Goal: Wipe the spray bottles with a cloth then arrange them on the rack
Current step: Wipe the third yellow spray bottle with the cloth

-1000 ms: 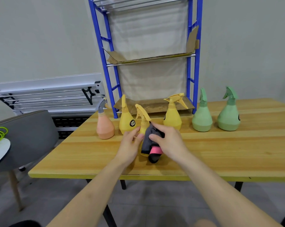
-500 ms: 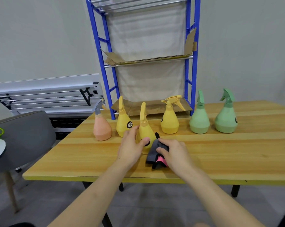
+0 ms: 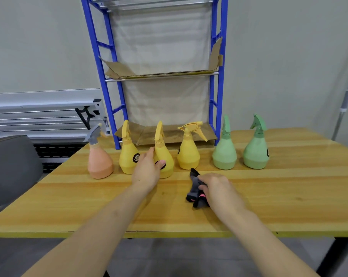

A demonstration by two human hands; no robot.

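Person, head view: two forearms entered from the lower edge, both bare to the frame's limit (no sleeve in sight). Left hand [image 3: 147,170] and right hand [image 3: 219,188] wore no gloves, rings or watch.

— What sort of place is this?

— A plain workroom or storeroom, by the look of it, not a home. The walls are bare and grey, the floor is grey too.

— What shows it?

— A blue metal rack [image 3: 219,76] with cardboard [image 3: 161,73] laid on its shelves stands against the wall, with a pale sheet hung behind it. A long wooden table [image 3: 289,192] on black legs, a folded metal frame [image 3: 41,114] leaning at the left, a grey chair [image 3: 11,166]. Six spray bottles [image 3: 224,154] stand in a row like stock.
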